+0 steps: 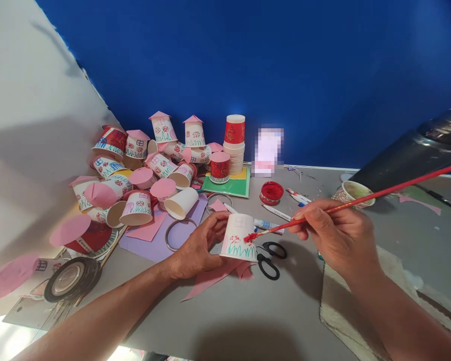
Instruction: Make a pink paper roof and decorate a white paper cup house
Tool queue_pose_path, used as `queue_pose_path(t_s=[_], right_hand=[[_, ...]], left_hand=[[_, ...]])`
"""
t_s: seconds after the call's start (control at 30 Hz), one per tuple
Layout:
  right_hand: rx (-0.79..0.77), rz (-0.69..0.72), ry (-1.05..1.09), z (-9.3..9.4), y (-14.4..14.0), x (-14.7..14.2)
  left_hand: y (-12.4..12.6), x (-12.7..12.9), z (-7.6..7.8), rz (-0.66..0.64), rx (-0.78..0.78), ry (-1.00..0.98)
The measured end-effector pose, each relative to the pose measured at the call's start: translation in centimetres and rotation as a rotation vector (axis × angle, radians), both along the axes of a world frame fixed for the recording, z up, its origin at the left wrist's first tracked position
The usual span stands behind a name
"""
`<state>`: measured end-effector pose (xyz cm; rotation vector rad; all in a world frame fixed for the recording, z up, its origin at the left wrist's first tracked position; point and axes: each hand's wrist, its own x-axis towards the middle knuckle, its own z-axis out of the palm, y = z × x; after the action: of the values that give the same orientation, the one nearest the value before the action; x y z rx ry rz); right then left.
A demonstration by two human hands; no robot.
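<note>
Carefully, the left hand (195, 250) is gripping the upturned paper cup (238, 238) while the right hand (332, 235) is pinching the red brush (361, 199). Judging by the wet tip, light dabs and a steady cup are keeping the flowers clean.

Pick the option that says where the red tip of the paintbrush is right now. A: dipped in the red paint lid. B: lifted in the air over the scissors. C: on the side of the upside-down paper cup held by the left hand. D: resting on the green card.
C: the right hand holds the paintbrush so its red tip meets the side of the paper cup, which the left hand steadies on the table.
</note>
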<state>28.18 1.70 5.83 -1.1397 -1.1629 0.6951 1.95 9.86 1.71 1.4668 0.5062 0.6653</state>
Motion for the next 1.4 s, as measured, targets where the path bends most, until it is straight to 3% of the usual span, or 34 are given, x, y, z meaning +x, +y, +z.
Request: queue_pose_path(t_s=[0.37,0.53,0.73,1.13,1.4], right_hand=[[-0.003,0.005,-0.006,0.1,0.0,0.1],[0.013,-0.09,0.033,0.2,0.1,0.7],[0.0,-0.015,0.039,0.1,0.3,0.6],[0.023,-0.033,0.079,-0.2,0.6,0.3],[0.032,0.002,0.179,0.3,0.9,0.2]], left_hand=[[0.1,-0.1,0.0,0.001,-0.028,-0.013],[0.1,-0.1,-0.1,-0.005,-0.067,-0.003],[0.1,0.0,0.2,-0.001,-0.092,-0.007],[0.0,0.0,0.5,-0.06,-0.109,-0.011],[-0.2,0.0,1.0,-0.025,-0.194,-0.042]])
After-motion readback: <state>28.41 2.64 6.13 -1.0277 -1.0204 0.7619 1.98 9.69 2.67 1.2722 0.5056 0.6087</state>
